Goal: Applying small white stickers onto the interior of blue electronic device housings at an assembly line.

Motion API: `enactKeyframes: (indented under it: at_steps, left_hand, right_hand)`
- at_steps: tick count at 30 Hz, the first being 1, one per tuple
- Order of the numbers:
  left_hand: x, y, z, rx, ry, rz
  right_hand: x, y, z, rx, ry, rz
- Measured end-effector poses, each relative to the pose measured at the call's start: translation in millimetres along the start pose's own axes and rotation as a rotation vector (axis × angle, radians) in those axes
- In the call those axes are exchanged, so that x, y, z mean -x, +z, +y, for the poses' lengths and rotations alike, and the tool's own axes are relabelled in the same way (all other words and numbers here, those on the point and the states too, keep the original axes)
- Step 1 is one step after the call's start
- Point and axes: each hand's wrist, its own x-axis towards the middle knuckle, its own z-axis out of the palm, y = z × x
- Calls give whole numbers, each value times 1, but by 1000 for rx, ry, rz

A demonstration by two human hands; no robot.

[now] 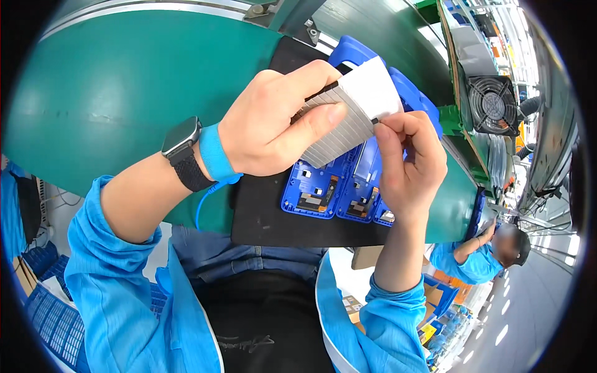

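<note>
My left hand (267,121) grips a sheet of grey strips (342,135), with the thumb on its striped face. The sheet's white part (371,87) shows past my fingers. At the sheet's right edge my right hand (410,165) pinches a small dark piece (375,121) between thumb and forefinger. Whether that piece still touches the sheet I cannot tell. Below the hands, several blue plastic housings (289,202) with small electronic parts inside lie side by side on a black mat (267,214). The sheet and right hand partly hide them.
The black mat lies on a green worktable (124,74). Behind my hands stand blue plastic parts (351,50). A fan (492,105) is mounted at the right. Farther right, a person in blue (469,261) works. Blue crates (56,323) stand at the lower left. A blue cord (202,208) runs from my left wristband.
</note>
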Motion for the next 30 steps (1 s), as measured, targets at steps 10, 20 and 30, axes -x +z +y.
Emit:
enactKeyframes:
  at_steps: [10, 20, 30]
  left_hand:
    - [0, 3, -4, 18, -87, -22]
    - [-3, 7, -20, 159, -134, 117]
    - [-1, 5, -20, 218, -168, 71]
  right_hand:
    - [2, -12, -9, -74, 56, -213]
    - [59, -89, 39, -69, 413, -522]
    - [67, -88, 50, 33, 326, -638]
